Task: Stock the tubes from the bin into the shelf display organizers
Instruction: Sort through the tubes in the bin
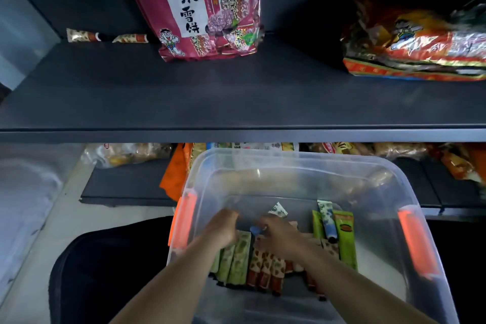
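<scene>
Reaching into clear bin (289,165): both hands, left (223,229) and right (278,234), fingers curled among tubes (265,265); grip unclear.

The bin (310,165) sits in front of the shelf (236,102), below its front edge, and the tubes (265,265) lie side by side in it. Both hands reach in from the near side — left hand (223,227) beside right hand (280,235), over the tubes. On the shelf, a snack bag (207,23) stands at the back, two tubes on the shelf (105,37) lie left of it, and a second bag (418,44) lies far right.
</scene>
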Demonstrator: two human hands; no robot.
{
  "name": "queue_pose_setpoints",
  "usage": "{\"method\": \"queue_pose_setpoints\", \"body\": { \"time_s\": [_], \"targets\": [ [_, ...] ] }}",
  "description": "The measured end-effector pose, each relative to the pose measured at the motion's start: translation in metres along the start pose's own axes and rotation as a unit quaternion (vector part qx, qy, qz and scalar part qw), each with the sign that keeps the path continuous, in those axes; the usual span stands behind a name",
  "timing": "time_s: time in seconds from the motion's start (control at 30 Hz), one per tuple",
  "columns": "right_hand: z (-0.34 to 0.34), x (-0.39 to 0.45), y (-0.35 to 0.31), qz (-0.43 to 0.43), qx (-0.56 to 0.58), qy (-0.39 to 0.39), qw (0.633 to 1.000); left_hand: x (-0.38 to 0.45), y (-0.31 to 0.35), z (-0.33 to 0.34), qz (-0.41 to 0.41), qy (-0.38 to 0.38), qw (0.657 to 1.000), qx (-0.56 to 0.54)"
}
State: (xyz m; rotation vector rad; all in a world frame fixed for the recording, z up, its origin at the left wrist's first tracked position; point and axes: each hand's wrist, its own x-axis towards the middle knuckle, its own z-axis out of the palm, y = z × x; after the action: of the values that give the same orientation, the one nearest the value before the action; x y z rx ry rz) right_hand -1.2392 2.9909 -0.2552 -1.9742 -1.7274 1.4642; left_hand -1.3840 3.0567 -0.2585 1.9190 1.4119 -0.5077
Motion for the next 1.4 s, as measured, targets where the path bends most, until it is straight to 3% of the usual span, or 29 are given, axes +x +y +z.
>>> {"method": "queue_pose_setpoints", "body": {
  "time_s": [0.2, 0.47, 0.87, 1.07, 1.27, 1.4],
  "targets": [
    [0.022, 0.028, 0.001, -0.031, -0.008, -0.045, 0.998, 0.014, -0.014, 0.013, -0.030, -0.012, 0.999, 0.029],
    [0.024, 0.039, 0.003, -0.021, 0.010, 0.007, 1.000, 0.017, -0.016, 0.016, -0.052, -0.036, 0.998, 0.021],
    [0.018, 0.037, 0.004, -0.046, -0.030, -0.084, 0.995, 0.011, -0.014, 0.012, -0.048, -0.050, 0.997, -0.017],
    [0.018, 0.031, 0.019, -0.010, 0.020, -0.052, 0.998, 0.002, -0.012, 0.014, -0.056, -0.028, 0.996, -0.065],
    [0.001, 0.006, 0.024, 0.007, 0.088, -0.090, 0.992, -0.008, -0.006, 0.008, -0.029, -0.015, 0.997, -0.072],
    [-0.010, -0.009, 0.019, 0.015, 0.098, -0.041, 0.994, -0.015, 0.003, -0.007, -0.004, 0.022, 0.994, -0.109]
  ]
}}
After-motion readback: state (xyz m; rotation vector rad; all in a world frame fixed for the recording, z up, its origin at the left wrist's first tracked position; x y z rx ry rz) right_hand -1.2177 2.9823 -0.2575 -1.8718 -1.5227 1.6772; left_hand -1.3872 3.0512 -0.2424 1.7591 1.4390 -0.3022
